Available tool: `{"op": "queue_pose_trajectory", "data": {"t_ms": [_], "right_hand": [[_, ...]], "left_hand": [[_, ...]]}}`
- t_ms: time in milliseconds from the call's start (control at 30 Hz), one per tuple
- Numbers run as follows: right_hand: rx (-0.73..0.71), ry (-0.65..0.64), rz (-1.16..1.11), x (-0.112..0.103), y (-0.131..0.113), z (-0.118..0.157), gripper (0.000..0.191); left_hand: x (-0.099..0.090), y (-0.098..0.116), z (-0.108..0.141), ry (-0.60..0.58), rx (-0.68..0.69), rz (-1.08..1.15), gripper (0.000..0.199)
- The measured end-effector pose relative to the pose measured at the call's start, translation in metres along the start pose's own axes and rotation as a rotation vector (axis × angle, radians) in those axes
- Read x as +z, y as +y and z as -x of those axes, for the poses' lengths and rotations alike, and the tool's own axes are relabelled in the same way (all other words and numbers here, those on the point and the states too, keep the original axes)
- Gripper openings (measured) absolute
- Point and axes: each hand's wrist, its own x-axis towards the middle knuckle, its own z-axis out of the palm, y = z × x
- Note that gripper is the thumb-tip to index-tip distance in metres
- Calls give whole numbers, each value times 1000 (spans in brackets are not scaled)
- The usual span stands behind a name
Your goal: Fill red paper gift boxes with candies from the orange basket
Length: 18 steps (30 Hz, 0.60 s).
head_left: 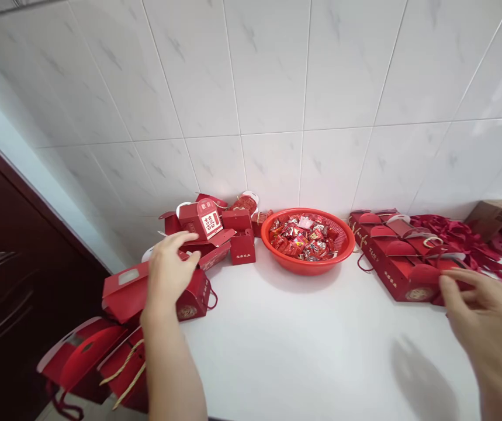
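Note:
My left hand [172,266] reaches over a pile of red boxes at the left, thumb and forefinger apart with nothing visible between them. Just beyond its fingertips is a red box with a white double-happiness panel [211,224]. Below the hand sits a red gift box with a cord handle [193,298], partly covered by my arm. My right hand [487,318] is above the table at the right, thumb and forefinger tips together. Whether it holds anything cannot be made out. Behind its fingertips stand several closed red gift boxes [393,257] in a row.
A red plastic basket [307,268] of wrapped sweets [305,237] stands by the tiled wall [272,70]. Dark red ribbons [447,231] and a cardboard box [491,219] lie at the far right. More red boxes [88,356] are at the white table's [294,351] left edge.

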Motion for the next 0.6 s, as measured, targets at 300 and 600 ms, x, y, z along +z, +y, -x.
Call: {"op": "queue_pose_trajectory", "data": {"t_ms": [300,600], "right_hand": [[-135,-325,-348,48,-60,25,24],[-132,-506,-418,69,-61,47,28]], "left_hand": [[-6,-43,-6,-190,-337,-292,23],[-2,-55,-10,-105,-298,-266,15]]}}
